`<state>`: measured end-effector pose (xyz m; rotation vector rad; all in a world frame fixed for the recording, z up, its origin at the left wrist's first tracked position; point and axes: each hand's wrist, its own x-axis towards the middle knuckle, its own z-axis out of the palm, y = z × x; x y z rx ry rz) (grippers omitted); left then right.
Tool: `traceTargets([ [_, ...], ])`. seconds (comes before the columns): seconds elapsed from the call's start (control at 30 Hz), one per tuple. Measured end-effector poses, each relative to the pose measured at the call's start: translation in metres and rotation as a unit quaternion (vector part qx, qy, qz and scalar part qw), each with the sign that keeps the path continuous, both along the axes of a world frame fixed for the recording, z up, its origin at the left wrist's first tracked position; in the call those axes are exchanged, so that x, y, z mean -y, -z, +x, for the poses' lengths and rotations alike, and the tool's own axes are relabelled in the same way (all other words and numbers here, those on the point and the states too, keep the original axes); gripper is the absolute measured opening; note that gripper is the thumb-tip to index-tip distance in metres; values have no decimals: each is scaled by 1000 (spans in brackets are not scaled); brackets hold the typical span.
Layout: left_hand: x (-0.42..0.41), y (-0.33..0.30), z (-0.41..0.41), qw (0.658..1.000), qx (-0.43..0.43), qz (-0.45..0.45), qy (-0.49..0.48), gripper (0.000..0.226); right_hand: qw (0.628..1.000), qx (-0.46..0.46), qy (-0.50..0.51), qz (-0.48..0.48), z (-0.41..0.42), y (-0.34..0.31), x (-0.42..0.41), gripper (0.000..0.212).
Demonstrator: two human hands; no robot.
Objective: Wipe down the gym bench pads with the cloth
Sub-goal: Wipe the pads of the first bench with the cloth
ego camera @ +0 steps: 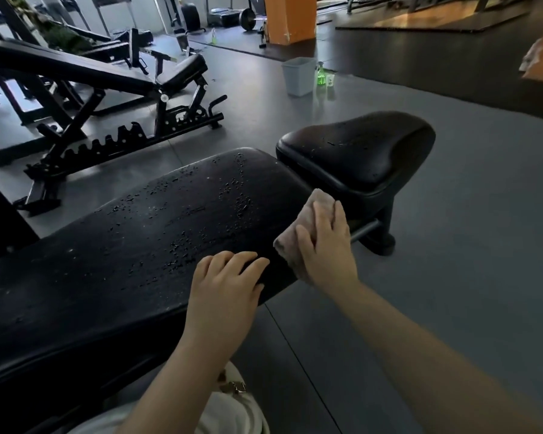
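A long black back pad (132, 245) runs from lower left toward the centre, its top speckled with spray droplets. Beyond its far end sits the separate black seat pad (358, 151), also dotted with drops. My left hand (226, 286) rests on the near edge of the long pad, fingers bent over the rim. My right hand (326, 245) presses a pinkish-beige cloth (308, 214) flat against the pad's right side edge, fingers spread and mostly straight over the cloth.
Another adjustable bench (107, 76) stands at the left rear. A grey bin (298, 75) and a green spray bottle (321, 75) stand on the grey floor behind the seat pad. An orange pillar (290, 17) rises at the back. The bench's foot (383, 242) is at right.
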<state>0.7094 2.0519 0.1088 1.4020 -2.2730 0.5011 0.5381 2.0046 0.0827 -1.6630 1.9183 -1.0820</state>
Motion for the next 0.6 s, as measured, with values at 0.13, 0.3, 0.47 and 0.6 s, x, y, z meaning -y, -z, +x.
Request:
traceTargets([
  [0.13, -1, 0, 1, 1000, 8, 9, -2, 46, 998, 20, -9, 51, -16, -23, 38, 54],
  [0.3, -1, -1, 3, 1000, 22, 15, 2, 48, 997, 68, 38, 11, -8, -16, 35, 50],
  [0.47, -5, -2, 7, 999, 44, 18, -6, 57, 974, 177, 119, -80, 33, 7, -6, 64],
  [0.6, -13, 2, 17, 998, 50, 28, -28, 63, 948, 278, 148, -49, 83, 13, -33, 75],
])
